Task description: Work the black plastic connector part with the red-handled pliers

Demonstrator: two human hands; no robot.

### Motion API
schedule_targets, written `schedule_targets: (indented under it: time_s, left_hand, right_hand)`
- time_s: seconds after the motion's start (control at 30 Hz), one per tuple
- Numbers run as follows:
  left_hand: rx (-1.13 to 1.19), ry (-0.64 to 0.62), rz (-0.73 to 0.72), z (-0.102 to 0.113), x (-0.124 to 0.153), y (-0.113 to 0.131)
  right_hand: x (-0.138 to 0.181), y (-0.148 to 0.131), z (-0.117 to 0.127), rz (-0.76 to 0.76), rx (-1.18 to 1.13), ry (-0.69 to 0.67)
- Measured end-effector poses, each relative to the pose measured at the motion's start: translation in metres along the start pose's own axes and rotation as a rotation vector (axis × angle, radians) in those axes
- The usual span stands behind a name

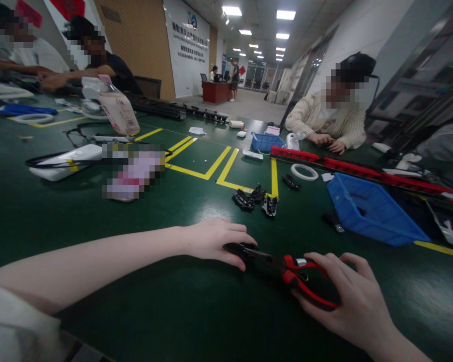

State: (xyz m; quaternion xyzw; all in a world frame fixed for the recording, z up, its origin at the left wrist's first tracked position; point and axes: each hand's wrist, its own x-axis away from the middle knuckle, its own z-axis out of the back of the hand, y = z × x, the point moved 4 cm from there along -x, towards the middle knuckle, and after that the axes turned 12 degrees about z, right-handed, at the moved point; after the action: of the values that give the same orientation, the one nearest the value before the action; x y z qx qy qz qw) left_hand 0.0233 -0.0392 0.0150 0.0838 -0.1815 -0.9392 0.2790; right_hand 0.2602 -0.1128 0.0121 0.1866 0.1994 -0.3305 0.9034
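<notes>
My right hand (353, 296) is closed around the red-and-black handles of a pair of pliers (313, 289), whose jaws point left. My left hand (222, 244) pinches a small black plastic part (237, 248) between thumb and fingers. The pliers' jaws meet that part at its right end; whether they are clamped on it I cannot tell. Just beyond my left hand, several similar black parts (243, 199) lie in a small group on the green table (166, 311). Another black part (292, 182) lies apart, farther right.
A blue bin (377, 208) stands at the right, with a smaller blue basket (267, 142) farther back. A roll of white tape (304, 172) lies near a long red strip (332, 165). A phone (134, 173) and a bottle (119, 108) are on the left. A person (330, 110) sits opposite.
</notes>
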Motion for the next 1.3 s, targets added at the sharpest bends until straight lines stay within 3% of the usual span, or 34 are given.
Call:
schedule_targets:
  time_s: [0.1,0.47,1.3]
  left_hand:
    - [0.012,-0.006,0.009,-0.0001,-0.0007,0.0005]
    - [-0.014,0.034,-0.001,-0.0002,-0.0010,-0.0018]
    - [-0.024,-0.015,-0.070,-0.0031,-0.0011,0.0017]
  right_hand:
    - [0.0002,0.0015,-0.0017,-0.012,-0.041,-0.020]
    - [-0.0019,0.0003,-0.0047,-0.277,-0.210,-0.078]
    - [-0.0010,-0.0017,-0.0015,-0.171,-0.171,-0.036]
